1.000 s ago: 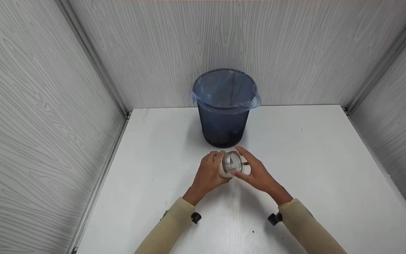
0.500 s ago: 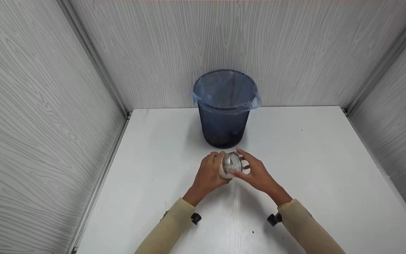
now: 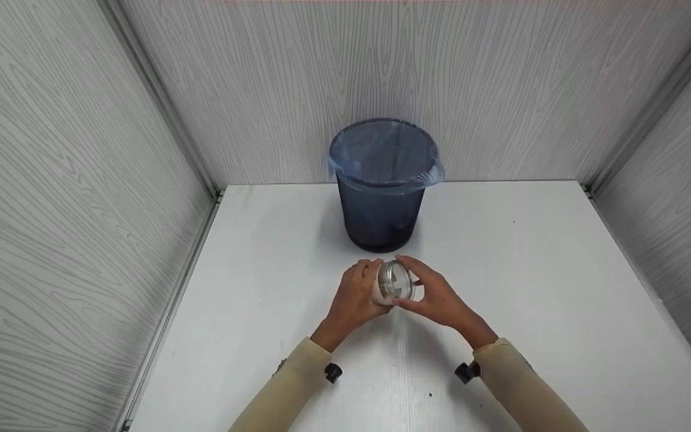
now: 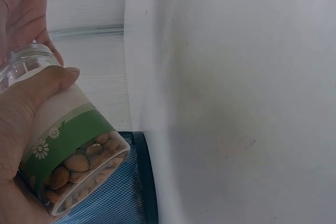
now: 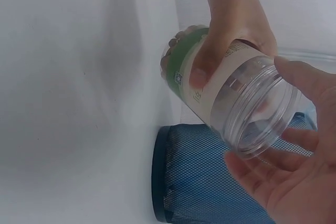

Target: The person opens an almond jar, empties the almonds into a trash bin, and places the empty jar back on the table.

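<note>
A clear jar (image 3: pixel 380 293) with a green and cream label is held tilted above the table, in front of the bin. Almonds (image 4: pixel 77 163) show through the base end in the left wrist view. My left hand (image 3: pixel 354 294) grips the jar's body, its thumb across the label. At the other end, my right hand (image 3: pixel 439 298) holds the clear round lid (image 5: pixel 262 116) by its rim, thumb on one side and fingers on the other. The lid appears seated on the jar's mouth.
Just beyond the hands stands a dark blue mesh bin (image 3: pixel 379 219) lined with a thin bluish plastic bag (image 3: pixel 432 174). It is on the white table (image 3: pixel 261 252), near the back panel (image 3: pixel 261 90). Grey wood-grain panels rise on the left and right too.
My right hand's fingers have shifted slightly around the lid's rim, in a small turn. The left hand and the jar stay nearly in place.
</note>
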A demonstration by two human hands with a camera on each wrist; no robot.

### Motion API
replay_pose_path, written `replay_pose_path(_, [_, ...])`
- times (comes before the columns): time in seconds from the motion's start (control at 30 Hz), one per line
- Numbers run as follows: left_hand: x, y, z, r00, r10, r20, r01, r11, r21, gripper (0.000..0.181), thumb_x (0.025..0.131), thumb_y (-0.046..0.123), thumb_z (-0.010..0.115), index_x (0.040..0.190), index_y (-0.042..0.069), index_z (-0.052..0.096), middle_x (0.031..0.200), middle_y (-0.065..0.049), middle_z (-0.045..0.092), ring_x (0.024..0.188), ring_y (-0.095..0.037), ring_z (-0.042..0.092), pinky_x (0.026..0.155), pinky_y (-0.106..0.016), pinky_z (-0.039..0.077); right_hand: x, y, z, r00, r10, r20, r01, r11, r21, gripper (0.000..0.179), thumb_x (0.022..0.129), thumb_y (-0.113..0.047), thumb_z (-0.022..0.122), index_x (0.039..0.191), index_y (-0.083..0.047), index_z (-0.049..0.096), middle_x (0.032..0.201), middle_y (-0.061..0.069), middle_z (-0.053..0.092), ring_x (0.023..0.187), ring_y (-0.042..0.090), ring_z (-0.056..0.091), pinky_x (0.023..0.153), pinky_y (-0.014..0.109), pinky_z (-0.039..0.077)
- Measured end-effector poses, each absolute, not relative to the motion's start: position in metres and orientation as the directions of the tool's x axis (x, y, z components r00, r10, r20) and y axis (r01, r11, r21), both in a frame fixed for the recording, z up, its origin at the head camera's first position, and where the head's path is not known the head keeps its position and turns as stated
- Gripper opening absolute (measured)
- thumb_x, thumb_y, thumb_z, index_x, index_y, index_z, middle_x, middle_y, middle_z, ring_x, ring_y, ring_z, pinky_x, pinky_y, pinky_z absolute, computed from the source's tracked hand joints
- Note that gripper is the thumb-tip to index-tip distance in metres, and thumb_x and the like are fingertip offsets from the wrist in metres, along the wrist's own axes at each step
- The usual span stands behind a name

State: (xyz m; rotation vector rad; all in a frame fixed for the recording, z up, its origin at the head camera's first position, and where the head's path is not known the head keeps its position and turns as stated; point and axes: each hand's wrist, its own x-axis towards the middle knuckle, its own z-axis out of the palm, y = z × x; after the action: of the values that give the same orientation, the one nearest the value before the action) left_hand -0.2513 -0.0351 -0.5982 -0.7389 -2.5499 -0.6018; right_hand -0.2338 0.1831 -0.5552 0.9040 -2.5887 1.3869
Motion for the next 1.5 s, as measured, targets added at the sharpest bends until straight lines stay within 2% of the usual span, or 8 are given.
replay_pose_path(0.23, [-0.2508, -0.0354, -0.5979, -0.771, 0.396, 0.5, 0.577, 0.766, 0.283, 0.089, 0.069, 0.047, 0.089, 0.139, 0.006, 0.053, 0.122, -0.01, 0.059, 0.112, -0.024, 0.059, 0.102, -0.043, 0.048, -0.2349, 0.1852, -0.5554, -0.788, -0.507, 0.35, -0.575, 0.4, -0.714, 0.091, 0.081, -0.01, 0.086, 0.158, -0.015, 0.037, 0.16, 0.007, 0.039, 0.144, 0.026, 0.041, 0.097, 0.058, 0.05])
replay_pose_path(0.6, [-0.2494, -0.0358, -0.5985, -0.758, 0.39, 0.523, 0.588, 0.756, 0.289, 0.088, 0.068, 0.046, 0.09, 0.138, 0.006, 0.053, 0.12, -0.01, 0.059, 0.109, -0.024, 0.06, 0.098, -0.043, 0.05, -0.2334, 0.1857, -0.557, -0.777, -0.522, 0.352, -0.583, 0.388, -0.714, 0.093, 0.08, -0.006, 0.086, 0.158, -0.013, 0.036, 0.163, 0.003, 0.033, 0.147, 0.028, 0.036, 0.098, 0.061, 0.047])
replay_pose_path(0.83, [-0.2496, -0.0364, -0.6003, -0.745, 0.387, 0.544, 0.6, 0.745, 0.292, 0.087, 0.068, 0.045, 0.09, 0.137, 0.007, 0.053, 0.12, -0.01, 0.06, 0.108, -0.024, 0.061, 0.097, -0.043, 0.05, -0.2331, 0.1854, -0.5566, -0.747, -0.547, 0.378, -0.622, 0.375, -0.687, 0.095, 0.078, 0.0, 0.086, 0.158, -0.01, 0.035, 0.164, 0.003, 0.03, 0.15, 0.028, 0.03, 0.113, 0.055, 0.036])
replay_pose_path(1.03, [-0.2496, -0.0363, -0.6003, -0.764, 0.385, 0.518, 0.583, 0.756, 0.298, 0.087, 0.069, 0.045, 0.09, 0.138, 0.008, 0.053, 0.12, -0.009, 0.06, 0.109, -0.023, 0.061, 0.099, -0.043, 0.049, -0.2338, 0.1846, -0.5564, -0.746, -0.551, 0.375, -0.625, 0.383, -0.68, 0.097, 0.076, 0.003, 0.086, 0.158, -0.013, 0.036, 0.165, -0.001, 0.03, 0.151, 0.024, 0.028, 0.116, 0.051, 0.032])
replay_pose_path(1.2, [-0.2506, -0.0373, -0.5988, -0.77, 0.377, 0.515, 0.575, 0.76, 0.303, 0.088, 0.068, 0.045, 0.09, 0.138, 0.007, 0.053, 0.121, -0.009, 0.06, 0.11, -0.024, 0.06, 0.099, -0.043, 0.049, -0.2344, 0.1824, -0.5555, -0.741, -0.555, 0.378, -0.63, 0.379, -0.678, 0.097, 0.078, -0.001, 0.086, 0.159, -0.014, 0.035, 0.165, 0.001, 0.028, 0.152, 0.024, 0.026, 0.116, 0.053, 0.031])
replay_pose_path(1.37, [-0.2489, -0.038, -0.5956, -0.772, 0.375, 0.513, 0.576, 0.753, 0.317, 0.088, 0.068, 0.043, 0.091, 0.139, 0.006, 0.053, 0.121, -0.01, 0.059, 0.111, -0.025, 0.06, 0.1, -0.045, 0.049, -0.2333, 0.1809, -0.5562, -0.756, -0.53, 0.385, -0.615, 0.371, -0.696, 0.093, 0.083, -0.012, 0.085, 0.159, -0.011, 0.033, 0.166, 0.006, 0.026, 0.152, 0.026, 0.025, 0.116, 0.055, 0.03])
replay_pose_path(1.5, [-0.2478, -0.0379, -0.5934, -0.772, 0.379, 0.51, 0.578, 0.753, 0.314, 0.088, 0.068, 0.045, 0.091, 0.138, 0.006, 0.054, 0.121, -0.009, 0.059, 0.111, -0.024, 0.059, 0.1, -0.045, 0.048, -0.2329, 0.1815, -0.5575, -0.787, -0.483, 0.384, -0.583, 0.378, -0.719, 0.091, 0.086, -0.023, 0.083, 0.16, -0.012, 0.031, 0.165, 0.002, 0.029, 0.15, 0.027, 0.03, 0.11, 0.055, 0.039])
